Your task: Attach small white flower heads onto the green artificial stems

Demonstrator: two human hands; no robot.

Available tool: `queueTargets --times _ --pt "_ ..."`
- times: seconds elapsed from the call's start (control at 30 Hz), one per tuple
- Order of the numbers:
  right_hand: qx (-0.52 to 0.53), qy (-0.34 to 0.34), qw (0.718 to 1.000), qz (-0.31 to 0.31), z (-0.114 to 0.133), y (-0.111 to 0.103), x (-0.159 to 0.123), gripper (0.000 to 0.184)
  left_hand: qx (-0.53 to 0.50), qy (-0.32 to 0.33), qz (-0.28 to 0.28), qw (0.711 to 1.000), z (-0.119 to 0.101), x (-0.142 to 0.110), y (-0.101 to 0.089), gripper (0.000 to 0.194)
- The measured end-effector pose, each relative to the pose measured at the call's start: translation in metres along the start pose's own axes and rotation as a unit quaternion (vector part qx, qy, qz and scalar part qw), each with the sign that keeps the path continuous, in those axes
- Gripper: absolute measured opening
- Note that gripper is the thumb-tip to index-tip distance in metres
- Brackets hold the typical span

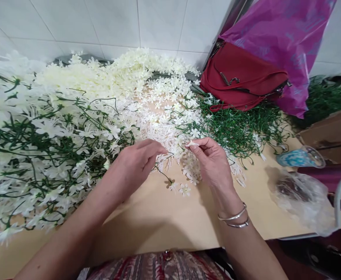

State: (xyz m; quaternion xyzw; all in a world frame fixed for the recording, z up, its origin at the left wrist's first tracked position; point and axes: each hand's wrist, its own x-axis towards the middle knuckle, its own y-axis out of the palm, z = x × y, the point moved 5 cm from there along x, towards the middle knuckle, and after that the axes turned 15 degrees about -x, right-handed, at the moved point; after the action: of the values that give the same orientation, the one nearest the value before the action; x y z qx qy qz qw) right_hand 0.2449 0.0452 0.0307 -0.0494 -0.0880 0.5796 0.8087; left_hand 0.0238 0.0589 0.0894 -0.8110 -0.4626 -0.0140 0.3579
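Observation:
My left hand [137, 161] is closed near the middle of the table, its fingertips pinched together. A thin green artificial flower stem [164, 175] comes out below those fingers and curves down to the right; the grip itself is partly hidden. To its right, my right hand [214, 159] pinches a small white artificial flower [192, 144] between thumb and forefinger. A gap separates the two hands. Loose white petals [184, 189] lie on the table just below, and white stamen strands [151, 130] are spread behind the hands.
Stemmed white flowers [51, 155] heap up on the left, cream blossoms [124, 74] at the back. Green stems [231, 126] lie right of centre below a red handbag [240, 77] and purple plastic bag [287, 39]. A cup [300, 157] and clear plastic bag [304, 196] stand right.

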Motion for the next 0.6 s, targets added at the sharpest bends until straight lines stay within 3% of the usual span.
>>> queueTargets --times 0.07,0.17,0.33,0.6 --pt "-0.006 0.001 1.0 -0.005 0.001 -0.001 0.0 0.018 0.052 -0.015 0.073 0.996 0.001 -0.014 -0.001 0.026" --pt "-0.016 -0.008 1.0 0.001 0.005 -0.002 -0.002 0.017 0.114 -0.04 0.136 0.983 0.004 -0.04 -0.001 0.024" --pt "-0.025 -0.013 0.999 0.018 0.006 0.0 -0.004 0.015 0.265 -0.094 0.155 0.947 0.013 -0.059 0.003 0.019" --pt "-0.027 -0.001 0.999 0.035 0.001 0.005 -0.003 0.016 0.348 -0.084 0.14 0.923 0.018 -0.05 0.012 0.016"
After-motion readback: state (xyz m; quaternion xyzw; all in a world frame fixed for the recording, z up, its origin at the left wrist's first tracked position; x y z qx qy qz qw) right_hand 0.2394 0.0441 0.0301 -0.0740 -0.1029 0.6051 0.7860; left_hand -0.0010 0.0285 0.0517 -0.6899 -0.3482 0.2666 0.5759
